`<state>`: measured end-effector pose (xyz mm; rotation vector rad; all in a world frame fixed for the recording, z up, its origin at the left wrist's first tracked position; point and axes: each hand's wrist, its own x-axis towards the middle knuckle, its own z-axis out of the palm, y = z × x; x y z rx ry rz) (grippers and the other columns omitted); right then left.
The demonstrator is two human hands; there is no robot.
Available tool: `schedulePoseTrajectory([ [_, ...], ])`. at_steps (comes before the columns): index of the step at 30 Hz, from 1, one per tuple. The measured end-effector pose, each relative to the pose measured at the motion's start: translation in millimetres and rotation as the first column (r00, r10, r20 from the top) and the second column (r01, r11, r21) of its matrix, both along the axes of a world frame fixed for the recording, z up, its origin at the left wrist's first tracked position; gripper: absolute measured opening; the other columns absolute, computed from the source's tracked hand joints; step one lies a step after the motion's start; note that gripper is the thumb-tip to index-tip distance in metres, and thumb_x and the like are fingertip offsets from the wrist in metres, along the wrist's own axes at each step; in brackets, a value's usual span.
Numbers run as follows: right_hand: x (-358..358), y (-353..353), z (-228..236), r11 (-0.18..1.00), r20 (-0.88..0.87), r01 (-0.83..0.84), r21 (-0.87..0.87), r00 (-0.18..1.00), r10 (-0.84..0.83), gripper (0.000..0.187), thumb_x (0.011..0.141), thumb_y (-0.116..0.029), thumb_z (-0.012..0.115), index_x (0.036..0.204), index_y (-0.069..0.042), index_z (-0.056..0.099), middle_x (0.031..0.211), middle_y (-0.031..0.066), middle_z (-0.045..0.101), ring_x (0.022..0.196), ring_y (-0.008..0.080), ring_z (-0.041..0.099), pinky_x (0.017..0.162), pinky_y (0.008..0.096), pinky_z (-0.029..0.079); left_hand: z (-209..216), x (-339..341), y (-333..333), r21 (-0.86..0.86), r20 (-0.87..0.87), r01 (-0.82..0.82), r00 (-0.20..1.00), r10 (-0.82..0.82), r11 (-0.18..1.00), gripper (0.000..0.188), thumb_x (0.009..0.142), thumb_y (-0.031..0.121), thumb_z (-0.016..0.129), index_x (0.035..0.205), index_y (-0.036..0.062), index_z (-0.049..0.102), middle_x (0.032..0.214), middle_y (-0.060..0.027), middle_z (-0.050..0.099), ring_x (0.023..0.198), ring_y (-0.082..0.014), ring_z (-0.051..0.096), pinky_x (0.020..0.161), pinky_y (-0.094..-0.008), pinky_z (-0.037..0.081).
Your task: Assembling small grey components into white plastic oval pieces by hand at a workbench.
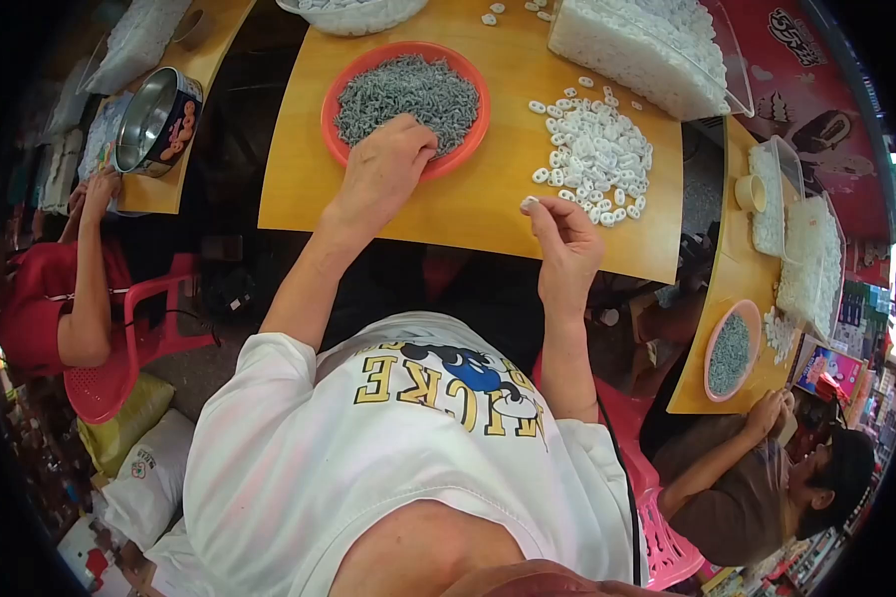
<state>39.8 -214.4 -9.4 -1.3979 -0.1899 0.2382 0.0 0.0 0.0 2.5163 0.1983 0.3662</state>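
Note:
A red plastic bowl (pixel 484 104) full of small grey screws (pixel 403 98) sits on the wooden table. My left hand (pixel 383 169) reaches over the bowl's near edge, its fingers curled down at the screws; what the fingertips pinch, if anything, is hidden. To the right, near the table's front edge, my right hand (pixel 570 239) pinches a small white plastic piece (pixel 530 203) between thumb and fingertips. Just beyond that hand lies a loose pile of white oval plastic pieces (pixel 602 149), many showing two dark holes.
Behind the pile stands a clear bin (pixel 632 55) heaped with white pieces. A white bowl (pixel 353 12) is at the far edge. Co-workers sit at side tables left and right; the right table (pixel 702 388) carries a pink bowl (pixel 712 358) of screws, the left one a metal tin (pixel 159 124).

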Motion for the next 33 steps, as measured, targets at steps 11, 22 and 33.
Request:
schedulePoseTrajectory([
  [11,1,18,3,0.988,-0.046,-0.152,0.005,0.987,0.153,0.009,0.08,-0.001,0.062,0.089,0.002,0.062,0.08,0.0033,0.064,0.07,0.0048,0.056,0.061,0.016,0.041,6,-7,7,-0.266,0.092,-0.069,0.991,0.097,0.961,0.013,0.082,0.002,0.056,0.094,0.0016,0.062,0.081,-0.0048,0.057,0.071,-0.0143,0.055,0.064,-0.0252,0.044],
  [22,-4,2,-8,0.981,0.044,-0.178,0.074,0.984,0.175,0.009,0.081,0.003,0.06,0.09,0.003,0.061,0.083,0.0052,0.063,0.076,0.0085,0.059,0.067,0.0179,0.045,2,-9,27,-0.998,-0.036,-0.043,0.991,0.127,0.051,0.017,0.088,0.005,0.052,0.102,-0.0012,0.058,0.082,-0.0015,0.055,0.066,-0.0075,0.052,0.063,-0.0198,0.045],
  [33,1,-3,-8,0.984,0.003,-0.172,0.04,0.985,0.172,0.009,0.081,0.002,0.061,0.09,0.003,0.061,0.083,0.0052,0.063,0.076,0.0084,0.059,0.067,0.0177,0.045,-5,-6,23,-0.999,-0.023,-0.024,0.997,0.076,0.021,0.01,0.086,0.004,0.055,0.095,0.0005,0.058,0.084,-0.0039,0.059,0.07,-0.0087,0.056,0.062,-0.0198,0.047],
])
